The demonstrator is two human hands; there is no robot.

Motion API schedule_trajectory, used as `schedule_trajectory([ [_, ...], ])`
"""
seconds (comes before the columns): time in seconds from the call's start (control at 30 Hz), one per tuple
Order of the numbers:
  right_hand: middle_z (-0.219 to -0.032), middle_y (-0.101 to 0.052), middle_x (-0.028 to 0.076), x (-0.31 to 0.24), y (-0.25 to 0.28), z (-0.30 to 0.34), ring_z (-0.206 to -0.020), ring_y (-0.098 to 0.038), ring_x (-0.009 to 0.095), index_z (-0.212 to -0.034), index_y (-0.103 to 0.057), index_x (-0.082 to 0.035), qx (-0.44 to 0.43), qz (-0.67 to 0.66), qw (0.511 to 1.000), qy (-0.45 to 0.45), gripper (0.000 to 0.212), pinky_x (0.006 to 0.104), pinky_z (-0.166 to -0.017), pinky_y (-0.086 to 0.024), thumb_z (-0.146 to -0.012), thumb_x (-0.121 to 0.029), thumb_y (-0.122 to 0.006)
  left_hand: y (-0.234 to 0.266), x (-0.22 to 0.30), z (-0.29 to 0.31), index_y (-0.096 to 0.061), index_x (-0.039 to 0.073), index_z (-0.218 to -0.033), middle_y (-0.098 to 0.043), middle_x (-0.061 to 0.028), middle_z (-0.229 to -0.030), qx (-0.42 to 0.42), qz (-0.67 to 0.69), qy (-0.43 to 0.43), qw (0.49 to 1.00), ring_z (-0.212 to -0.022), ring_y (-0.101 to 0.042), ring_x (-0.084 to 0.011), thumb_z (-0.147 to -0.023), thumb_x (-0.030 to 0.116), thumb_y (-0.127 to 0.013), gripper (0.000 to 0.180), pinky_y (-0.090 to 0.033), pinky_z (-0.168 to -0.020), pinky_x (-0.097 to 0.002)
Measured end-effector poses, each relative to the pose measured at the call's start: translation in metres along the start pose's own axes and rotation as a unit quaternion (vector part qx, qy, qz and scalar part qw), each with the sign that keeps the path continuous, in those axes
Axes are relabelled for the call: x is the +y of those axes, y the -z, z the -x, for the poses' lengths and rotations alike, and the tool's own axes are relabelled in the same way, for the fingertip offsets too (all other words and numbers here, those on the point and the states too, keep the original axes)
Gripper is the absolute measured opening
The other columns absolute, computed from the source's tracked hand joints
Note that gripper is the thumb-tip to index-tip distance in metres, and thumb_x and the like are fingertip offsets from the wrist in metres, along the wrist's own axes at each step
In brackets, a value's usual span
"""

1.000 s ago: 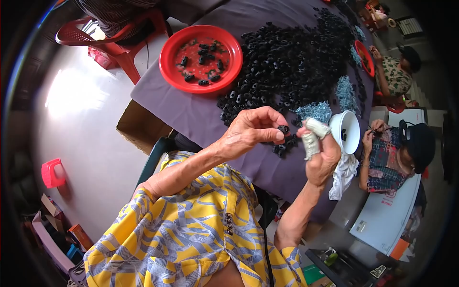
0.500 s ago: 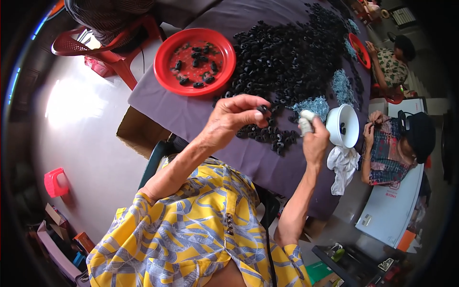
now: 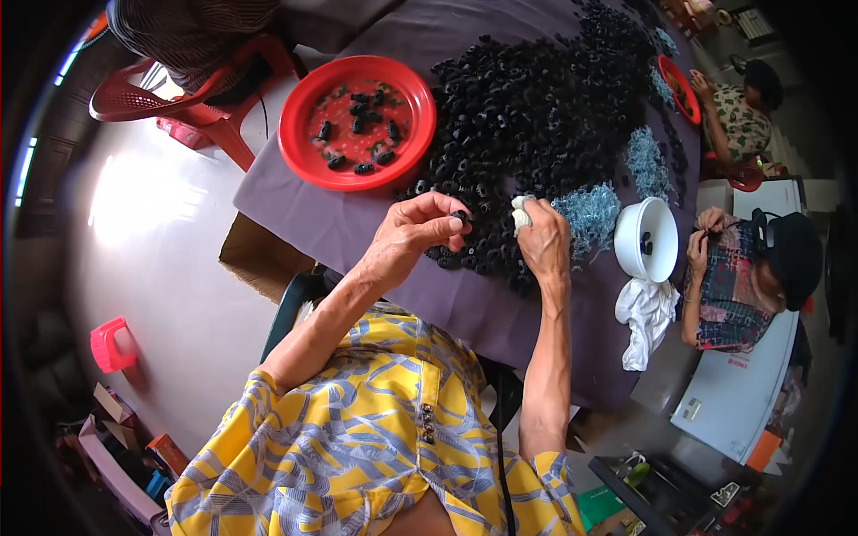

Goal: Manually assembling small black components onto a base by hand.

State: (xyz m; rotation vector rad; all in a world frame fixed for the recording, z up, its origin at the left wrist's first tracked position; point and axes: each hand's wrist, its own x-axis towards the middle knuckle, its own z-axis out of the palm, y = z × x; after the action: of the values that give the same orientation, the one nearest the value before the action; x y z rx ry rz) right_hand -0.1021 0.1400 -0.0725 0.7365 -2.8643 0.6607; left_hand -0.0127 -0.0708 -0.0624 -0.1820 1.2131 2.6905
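Observation:
My left hand (image 3: 413,234) pinches a small ribbed black piece (image 3: 462,217) between thumb and fingertips, over the near edge of a large heap of similar black pieces (image 3: 536,107). My right hand (image 3: 545,237) is a little to its right, fingers curled together. White covers (image 3: 521,211) wrap its thumb and finger ends; whatever it may hold is too small or hidden. Beyond my left hand, a round red tray (image 3: 295,147) with a patterned base holds several black pieces. Right of my right hand lies a tangle of thin light-blue scraps (image 3: 590,214).
A white bowl (image 3: 630,241) with a few black pieces stands by the table's right edge, a white cloth (image 3: 645,317) hanging below it. Two other people (image 3: 737,277) sit along the right side. A red chair (image 3: 214,116) stands at the far left. Purple cloth (image 3: 268,192) covers the table.
My right hand has moved left and slightly away from me, nearer the left hand. The left hand has shifted a little left and down, still pinching the black piece.

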Motion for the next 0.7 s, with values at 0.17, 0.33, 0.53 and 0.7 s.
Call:
schedule_trajectory([
  [0.17,-0.073,-0.061,0.017,-0.007,-0.017,-0.018,-0.07,-0.061,0.036,-0.075,-0.057,-0.002,-0.015,0.087,0.996,0.006,0.003,0.0473,-0.063,-0.047,-0.073,-0.002,-0.054,-0.002,-0.004,-0.004,-0.061,0.003,-0.096,-0.063,-0.0039,-0.084,-0.002,-0.014,0.01,1.0,-0.069,-0.056,-0.0087,-0.085,0.012,-0.065,0.015,-0.047,-0.069,-0.0231],
  [0.33,-0.073,-0.061,0.015,-0.011,-0.02,-0.026,-0.07,-0.061,0.035,-0.075,-0.058,-0.003,-0.031,0.126,0.99,0.045,0.005,0.0465,-0.065,-0.046,-0.073,-0.001,-0.053,-0.001,-0.004,-0.005,-0.061,0.003,-0.095,-0.063,-0.0031,-0.083,0.004,-0.015,0.009,1.0,-0.069,-0.056,-0.0084,-0.085,0.012,-0.065,0.014,-0.047,-0.068,-0.0231],
  [0.53,-0.075,-0.062,0.015,0.001,-0.018,-0.024,-0.072,-0.06,0.036,-0.079,-0.059,-0.004,-0.066,0.12,0.988,0.074,0.008,0.045,-0.066,-0.047,-0.074,-0.002,-0.054,-0.001,-0.002,-0.006,-0.061,0.002,-0.096,-0.062,-0.0025,-0.083,0.009,-0.015,0.011,1.0,-0.069,-0.055,-0.0081,-0.085,0.011,-0.065,0.014,-0.047,-0.067,-0.023],
  [0.7,-0.076,-0.061,0.015,-0.005,-0.014,-0.03,-0.073,-0.06,0.035,-0.08,-0.058,-0.004,-0.107,0.132,0.98,0.099,0.01,0.0439,-0.066,-0.045,-0.071,-0.003,-0.054,-0.003,-0.004,-0.007,-0.061,0.002,-0.096,-0.062,-0.002,-0.082,0.002,-0.014,0.008,1.0,-0.068,-0.055,-0.0078,-0.085,0.011,-0.065,0.014,-0.047,-0.067,-0.023],
])
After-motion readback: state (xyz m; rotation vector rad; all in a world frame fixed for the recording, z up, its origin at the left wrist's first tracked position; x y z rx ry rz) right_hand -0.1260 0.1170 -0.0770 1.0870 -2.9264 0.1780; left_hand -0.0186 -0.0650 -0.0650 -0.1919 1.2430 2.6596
